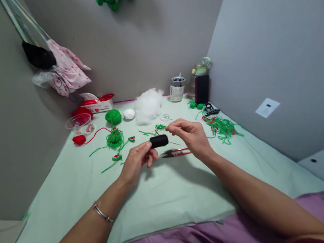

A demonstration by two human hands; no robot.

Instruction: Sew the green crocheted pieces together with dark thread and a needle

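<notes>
A black thread spool lies sideways above the middle of the table, its left end pinched in the fingers of my left hand. To its right, my right hand is closed, thumb and forefinger pressed together on something too thin to make out. A fine dark strand runs out from the spool's right end. Red-handled thread snips lie just below the spool, partly hidden by my right hand. Behind the hands is a small green crochet piece.
Green and red yarn tangles lie right, with more green yarn left. White stuffing, a green yarn ball, a clear tub, a pen can, a bottle and a black phone stand toward the back.
</notes>
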